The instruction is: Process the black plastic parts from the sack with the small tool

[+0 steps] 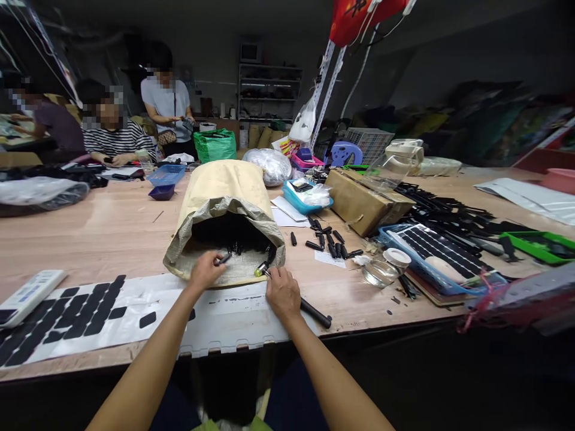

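A large tan sack point(224, 191) lies on its side on the wooden table point(112, 230), its open mouth facing me and full of small black parts. At the sack's mouth my left hand point(205, 270) is closed on a small black part point(223, 259). My right hand point(282, 292) is closed round a long black tool point(315, 313) whose tip meets a small yellow-green part point(261, 270) at the sack's lip.
A white sheet with several black stickers point(81, 314) lies at the front left beside a white remote point(27, 294). Loose black parts point(326, 238), a cardboard box point(366, 200), a glass jar point(381, 269) and a blue tray with a solar panel point(431, 251) lie right. Other people sit far left.
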Tool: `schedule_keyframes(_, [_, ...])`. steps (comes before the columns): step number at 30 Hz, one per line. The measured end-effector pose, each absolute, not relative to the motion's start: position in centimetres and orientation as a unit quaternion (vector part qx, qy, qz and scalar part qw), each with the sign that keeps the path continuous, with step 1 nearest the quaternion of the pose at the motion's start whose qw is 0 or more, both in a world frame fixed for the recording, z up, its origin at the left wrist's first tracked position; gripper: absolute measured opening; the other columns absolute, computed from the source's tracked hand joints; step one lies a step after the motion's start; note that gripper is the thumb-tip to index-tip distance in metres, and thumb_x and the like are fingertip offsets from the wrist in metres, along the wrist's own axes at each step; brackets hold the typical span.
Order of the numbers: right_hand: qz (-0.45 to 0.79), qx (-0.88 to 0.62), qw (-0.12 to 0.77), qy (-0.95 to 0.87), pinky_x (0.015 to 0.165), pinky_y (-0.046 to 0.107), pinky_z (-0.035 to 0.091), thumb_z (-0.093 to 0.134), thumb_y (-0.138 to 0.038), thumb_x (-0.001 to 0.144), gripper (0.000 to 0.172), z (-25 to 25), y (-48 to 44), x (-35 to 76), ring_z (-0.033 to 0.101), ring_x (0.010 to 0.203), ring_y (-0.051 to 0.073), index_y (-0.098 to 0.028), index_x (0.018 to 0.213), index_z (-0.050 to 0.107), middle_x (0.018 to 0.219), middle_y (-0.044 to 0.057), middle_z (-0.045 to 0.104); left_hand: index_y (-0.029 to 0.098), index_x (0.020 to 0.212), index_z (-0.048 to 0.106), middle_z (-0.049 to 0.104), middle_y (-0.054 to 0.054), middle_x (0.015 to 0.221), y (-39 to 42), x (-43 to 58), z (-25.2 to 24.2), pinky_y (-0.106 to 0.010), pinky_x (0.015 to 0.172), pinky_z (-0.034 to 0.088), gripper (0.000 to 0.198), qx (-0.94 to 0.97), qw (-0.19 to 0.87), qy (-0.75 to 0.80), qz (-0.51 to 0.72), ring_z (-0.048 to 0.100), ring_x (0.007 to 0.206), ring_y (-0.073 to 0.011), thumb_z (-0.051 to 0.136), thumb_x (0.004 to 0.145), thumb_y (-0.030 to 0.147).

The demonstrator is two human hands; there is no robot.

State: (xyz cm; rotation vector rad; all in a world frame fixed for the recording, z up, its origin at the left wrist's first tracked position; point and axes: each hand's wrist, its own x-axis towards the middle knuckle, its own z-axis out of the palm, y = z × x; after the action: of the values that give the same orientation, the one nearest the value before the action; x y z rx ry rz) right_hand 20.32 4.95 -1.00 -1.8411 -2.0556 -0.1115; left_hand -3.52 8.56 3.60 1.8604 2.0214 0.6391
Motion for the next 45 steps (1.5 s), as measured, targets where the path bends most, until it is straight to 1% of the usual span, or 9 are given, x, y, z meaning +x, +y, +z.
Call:
schedule_keyframes(3, [-0.040, -0.656, 0.189, -0.730, 0.074, 0.032, 0.036, 0.043, -0.023, 0.094, 0.019, -0.9, 4.8, 20.3, 0.050, 0.093, 0.021, -0.021, 0.105, 0.058, 0.101, 0.008, 0.058, 0.021, 0.095, 0.073, 0.065, -0.003, 0.087, 6.6, -1.6, 2.6, -0.029, 0.079, 0.044, 0.025, 0.740, 0.185, 0.614, 0.203, 0.059, 0.090, -0.0206, 0.062, 0.073, 0.023])
schedule_keyframes(8, [-0.039, -0.651, 0.197, -0.732, 0.075, 0.032, 0.037, 0.043, -0.023, 0.094, 0.022, -0.8, 4.8, 20.3, 0.051, 0.093, 0.022, -0.021, 0.107, 0.060, 0.101, 0.009, 0.060, 0.023, 0.102, 0.073, 0.066, -0.004, 0.096, 6.2, -1.0, 1.2, -0.033, 0.089, 0.041, 0.027, 0.726, 0.212, 0.620, 0.209, 0.056, 0.098, -0.0226, 0.063, 0.079, 0.031])
schedule_keyframes(13, [0.011, -0.653, 0.209, -0.728, 0.080, 0.029, 0.039, 0.048, -0.022, 0.091, 0.021, -0.3, 5.0, 20.7, 0.054, 0.094, 0.019, -0.022, 0.106, 0.064, 0.100, 0.006, 0.063, 0.025, 0.103, 0.075, 0.068, -0.003, 0.095, 6.4, -1.4, 0.8, -0.033, 0.090, 0.040, 0.027, 0.718, 0.226, 0.621, 0.219, 0.056, 0.098, -0.0220, 0.065, 0.079, 0.032])
schedule_keyframes(19, [0.111, -0.621, 0.317, -0.708, 0.082, 0.025, 0.044, 0.046, -0.022, 0.091, 0.029, 1.1, 4.6, 19.7, 0.061, 0.093, 0.015, -0.023, 0.112, 0.065, 0.105, 0.003, 0.068, 0.027, 0.102, 0.077, 0.067, -0.002, 0.092, 6.7, -1.3, 0.7, -0.032, 0.089, 0.041, 0.028, 0.704, 0.241, 0.628, 0.226, 0.056, 0.098, -0.0218, 0.068, 0.076, 0.032])
schedule_keyframes(23, [0.141, -0.596, 0.342, -0.713, 0.081, 0.026, 0.046, 0.046, -0.024, 0.091, 0.029, 1.9, 4.2, 18.2, 0.062, 0.093, 0.016, -0.024, 0.109, 0.067, 0.104, 0.003, 0.069, 0.029, 0.100, 0.078, 0.068, 0.000, 0.089, 6.9, -1.3, 0.8, -0.029, 0.085, 0.042, 0.029, 0.689, 0.262, 0.636, 0.228, 0.057, 0.097, -0.0210, 0.071, 0.072, 0.033])
schedule_keyframes(30, [0.151, -0.612, 0.314, -0.710, 0.078, 0.025, 0.044, 0.047, -0.023, 0.090, 0.025, 2.3, 3.8, 17.5, 0.062, 0.093, 0.017, -0.024, 0.105, 0.068, 0.103, 0.002, 0.069, 0.028, 0.096, 0.079, 0.070, 0.000, 0.088, 7.2, -1.2, 0.5, -0.027, 0.079, 0.043, 0.030, 0.668, 0.289, 0.637, 0.254, 0.060, 0.093, -0.0202, 0.074, 0.066, 0.031])
schedule_keyframes(35, [0.151, -0.607, 0.330, -0.707, 0.079, 0.025, 0.044, 0.046, -0.023, 0.091, 0.025, 2.8, 3.7, 16.8, 0.062, 0.095, 0.016, -0.024, 0.106, 0.067, 0.105, 0.003, 0.069, 0.028, 0.096, 0.079, 0.069, 0.000, 0.090, 7.1, -1.1, 0.7, -0.026, 0.078, 0.042, 0.029, 0.668, 0.287, 0.642, 0.245, 0.059, 0.094, -0.0198, 0.074, 0.067, 0.030])
schedule_keyframes(40, [0.154, -0.600, 0.296, -0.727, 0.075, 0.024, 0.043, 0.048, -0.022, 0.091, 0.023, 2.7, 3.4, 15.8, 0.062, 0.089, 0.015, -0.025, 0.104, 0.068, 0.098, 0.001, 0.069, 0.030, 0.093, 0.080, 0.069, 0.001, 0.088, 7.1, -1.1, 0.7, -0.027, 0.078, 0.041, 0.025, 0.668, 0.286, 0.643, 0.242, 0.060, 0.091, -0.0186, 0.073, 0.069, 0.031])
schedule_keyframes(45, [0.120, -0.633, 0.293, -0.707, 0.077, 0.024, 0.042, 0.048, -0.023, 0.092, 0.024, 2.9, 4.3, 17.2, 0.061, 0.093, 0.015, -0.026, 0.108, 0.066, 0.104, 0.000, 0.068, 0.027, 0.096, 0.079, 0.069, 0.000, 0.092, 7.1, -1.1, 0.6, -0.027, 0.080, 0.044, 0.030, 0.659, 0.304, 0.638, 0.257, 0.060, 0.093, -0.0199, 0.075, 0.067, 0.031])
